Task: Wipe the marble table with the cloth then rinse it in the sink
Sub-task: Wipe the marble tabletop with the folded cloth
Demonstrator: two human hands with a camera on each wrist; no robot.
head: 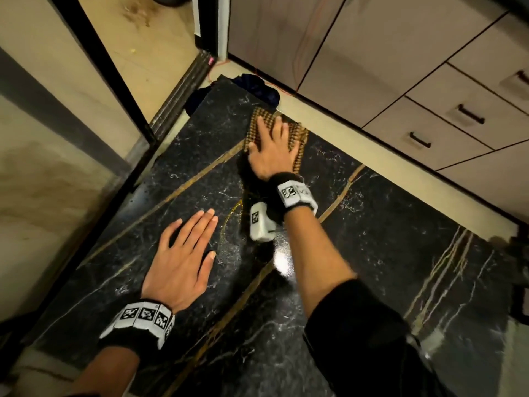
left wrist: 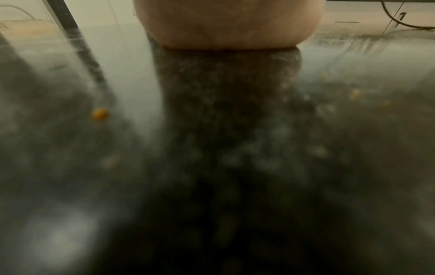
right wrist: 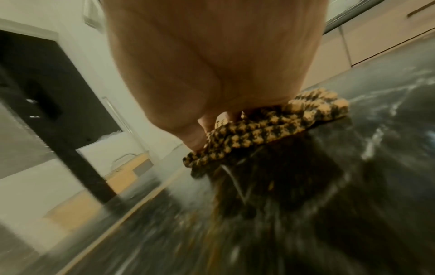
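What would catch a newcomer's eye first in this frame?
Most striking is the black marble table with its gold veins, which fills the head view. At its far edge the right hand presses flat on a yellow-and-black checked cloth. The left hand lies spread on the near marble.

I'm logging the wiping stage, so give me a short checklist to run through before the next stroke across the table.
1. Brown-and-black houndstooth cloth flat on the black gold-veined marble table: ok.
2. Right hand presses the cloth with spread fingers: ok.
3. Left hand rests flat on the marble, off the cloth: ok.
4. Cloth fully on the table: not ok, it sits at the far edge.
5. Crumbs left: not ok, a small yellow speck lies near the left hand.
6. Sink reachable: cannot tell, none in view.
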